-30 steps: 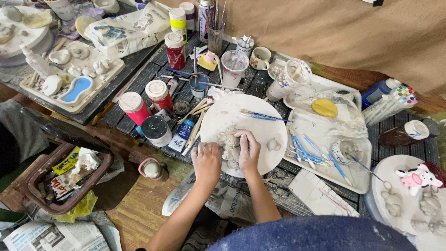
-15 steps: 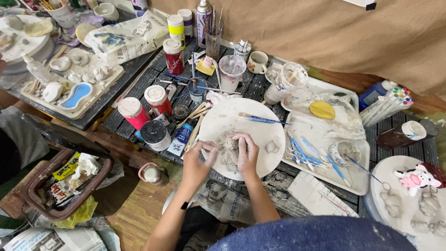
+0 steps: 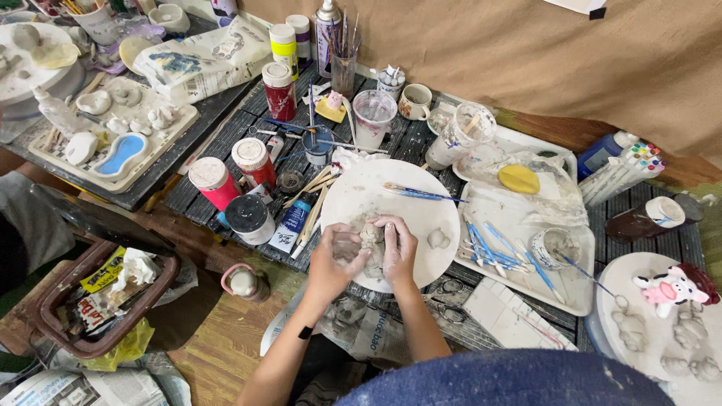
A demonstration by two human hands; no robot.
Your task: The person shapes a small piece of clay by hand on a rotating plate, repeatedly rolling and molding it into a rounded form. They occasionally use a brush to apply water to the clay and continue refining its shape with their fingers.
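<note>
i see both hands, left hand (image 3: 336,254) and right hand (image 3: 396,244), each grip clenched on the clay lump (image 3: 371,237) over the white disc (image 3: 421,218) on the counter (image 3: 410,139). lump looks rough, unshaped; one small ball (image 3: 438,239) lies finished beside it, brushes (image 3: 421,193) unused.

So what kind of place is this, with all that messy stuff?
Probably a pottery or clay craft workshop: both hands shape grey clay on a white board, beside paint jars and brushes.
</note>
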